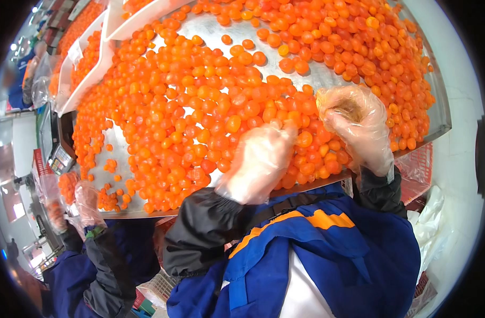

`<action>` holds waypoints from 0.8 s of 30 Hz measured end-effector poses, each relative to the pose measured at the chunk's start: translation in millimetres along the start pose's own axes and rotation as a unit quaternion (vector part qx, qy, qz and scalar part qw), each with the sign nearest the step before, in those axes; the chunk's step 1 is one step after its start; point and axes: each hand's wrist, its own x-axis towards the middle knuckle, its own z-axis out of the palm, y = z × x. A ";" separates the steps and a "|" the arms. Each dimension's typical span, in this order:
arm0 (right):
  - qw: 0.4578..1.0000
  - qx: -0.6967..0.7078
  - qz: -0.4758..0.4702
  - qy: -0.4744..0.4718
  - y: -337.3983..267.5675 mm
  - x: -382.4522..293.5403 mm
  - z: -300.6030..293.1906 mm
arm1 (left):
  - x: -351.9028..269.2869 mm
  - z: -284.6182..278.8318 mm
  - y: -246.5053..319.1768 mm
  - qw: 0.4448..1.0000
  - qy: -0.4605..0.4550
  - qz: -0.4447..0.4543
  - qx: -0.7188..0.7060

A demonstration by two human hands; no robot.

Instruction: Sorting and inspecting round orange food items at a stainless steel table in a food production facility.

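Many small round orange balls, which look like salted egg yolks [210, 95], lie over a metal tray table [322, 77]. My left hand [262, 159], in a clear plastic glove and slightly blurred, reaches into them with its fingertips bunched. Whether the fingers grip a ball cannot be told. My right hand [355, 119], also gloved in clear plastic, is curled just above the balls near the table's front edge. Its hollow looks yellow-brown, and what lies inside is unclear. A denser, redder heap of balls [361, 43] spreads behind and beside it.
White trays [103, 59] with orange balls stand at the upper left. A co-worker's gloved hand [87, 200] is at the table's left edge. A device with keys [61, 159] stands farther left. Below the table's right edge is a red plastic basket [419, 171] with clear film.
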 end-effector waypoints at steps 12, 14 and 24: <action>0.964 -0.065 0.024 0.257 30.0 -25.3 -116.0 | -12.6 8.5 -21.2 0.964 0.086 -0.016 -0.252; 0.916 -0.120 -0.034 0.382 38.9 -59.6 -160.3 | -15.9 -11.5 -15.5 0.873 0.031 -0.218 -0.435; 0.631 -0.562 0.421 0.329 40.6 -153.3 -283.6 | -28.9 -44.0 -24.2 0.829 0.073 -0.301 -0.465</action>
